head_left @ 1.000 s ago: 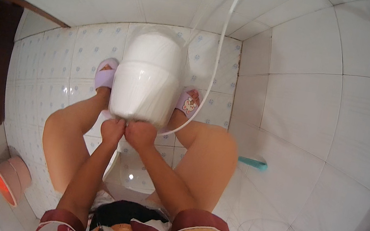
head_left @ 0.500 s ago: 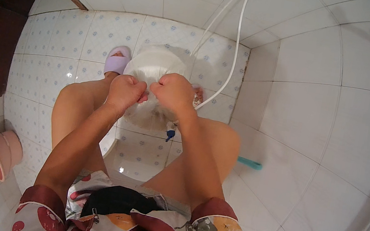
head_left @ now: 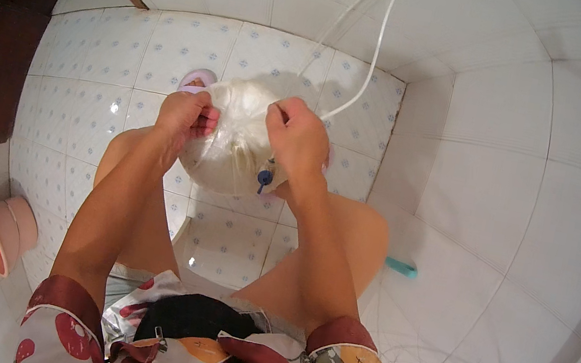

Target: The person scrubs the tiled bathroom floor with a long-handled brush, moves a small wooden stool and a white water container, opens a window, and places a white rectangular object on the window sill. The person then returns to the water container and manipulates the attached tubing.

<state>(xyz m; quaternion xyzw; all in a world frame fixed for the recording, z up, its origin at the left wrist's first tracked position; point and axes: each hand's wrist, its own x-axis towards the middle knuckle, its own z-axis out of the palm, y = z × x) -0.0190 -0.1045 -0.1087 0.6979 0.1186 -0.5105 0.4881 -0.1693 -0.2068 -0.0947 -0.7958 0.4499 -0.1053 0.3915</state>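
Between my knees, above the floor tiles, is a bulging, translucent white plastic bag with a gathered, wrinkled top. My left hand is at its left side, fingers curled in and closed on the plastic. On the right, my right hand is closed in a fist-like pinch at the gathered top. The two hands are apart, with the creased plastic between them. A small blue piece, like a knob, hangs at the bag's right side below my right hand. What fills the bag cannot be made out.
A white hose comes down the far wall behind the bag. A lilac slipper shows at the bag's far left. To the left stands a pink bucket with orange inside. A teal handle sticks out by my right knee. Tiled walls surround me.
My hands have moved farther apart, left hand leftward and right hand slightly right, both a little farther from me. The bag's top looks wider, and the blue piece shows higher up.
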